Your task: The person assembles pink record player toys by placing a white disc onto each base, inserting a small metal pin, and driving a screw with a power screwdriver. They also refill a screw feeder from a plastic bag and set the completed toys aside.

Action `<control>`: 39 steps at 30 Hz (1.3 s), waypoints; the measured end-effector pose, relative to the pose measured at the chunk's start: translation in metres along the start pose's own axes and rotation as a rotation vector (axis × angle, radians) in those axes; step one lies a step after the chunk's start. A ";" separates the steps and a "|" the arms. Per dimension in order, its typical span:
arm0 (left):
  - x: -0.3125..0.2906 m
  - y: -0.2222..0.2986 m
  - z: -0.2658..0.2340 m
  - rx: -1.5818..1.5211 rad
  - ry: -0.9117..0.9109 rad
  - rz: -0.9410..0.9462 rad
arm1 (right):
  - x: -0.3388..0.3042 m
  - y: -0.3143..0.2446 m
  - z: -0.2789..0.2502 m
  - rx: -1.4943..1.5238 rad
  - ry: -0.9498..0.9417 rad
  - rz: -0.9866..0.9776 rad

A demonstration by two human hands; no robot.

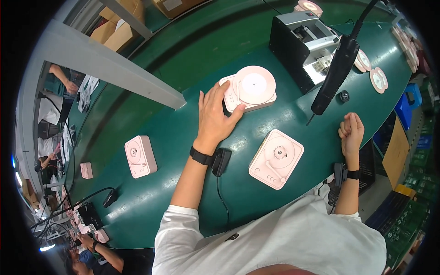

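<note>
A pink toy-like record player (257, 87), with a round disc on top, rests on the green table, slightly angled. My left hand (214, 114) grips its left end, thumb at the near corner and fingers on the far corner. Nearer to me lies a second pink record player (277, 158) without a disc, its round hub showing. My right hand (352, 130) is closed by the table's right edge, fingers curled in; whatever it holds is hidden. An electric screwdriver (337, 75) hangs between the two hands, bit pointing down.
A black and grey machine (305, 50) stands at the far right, beside pink discs (378, 79) and a small black round part (343, 96). More pink units (140, 156) sit to the left. A grey post (114, 64) rises at the far left. Other people work beyond.
</note>
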State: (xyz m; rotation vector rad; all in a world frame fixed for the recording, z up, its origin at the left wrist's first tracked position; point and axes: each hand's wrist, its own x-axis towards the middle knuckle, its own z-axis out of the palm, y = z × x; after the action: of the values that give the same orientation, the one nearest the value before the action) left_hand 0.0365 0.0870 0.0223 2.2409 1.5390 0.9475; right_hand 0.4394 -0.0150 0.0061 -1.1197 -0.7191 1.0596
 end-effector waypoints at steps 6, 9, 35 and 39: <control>0.004 -0.002 0.007 0.004 -0.031 0.004 | 0.008 0.005 -0.004 -0.019 0.011 0.010; 0.008 -0.002 0.010 0.000 -0.037 0.017 | 0.008 0.004 -0.006 -0.042 0.022 -0.005; 0.021 0.001 0.016 -0.022 -0.005 0.012 | 0.023 0.001 -0.008 -0.083 0.017 -0.020; 0.016 0.006 0.013 -0.036 0.002 0.035 | 0.014 -0.005 -0.009 -0.080 0.025 -0.016</control>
State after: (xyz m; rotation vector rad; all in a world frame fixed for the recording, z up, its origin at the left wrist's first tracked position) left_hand 0.0532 0.1010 0.0214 2.2498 1.4757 0.9792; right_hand 0.4542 -0.0054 0.0078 -1.1914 -0.7545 1.0087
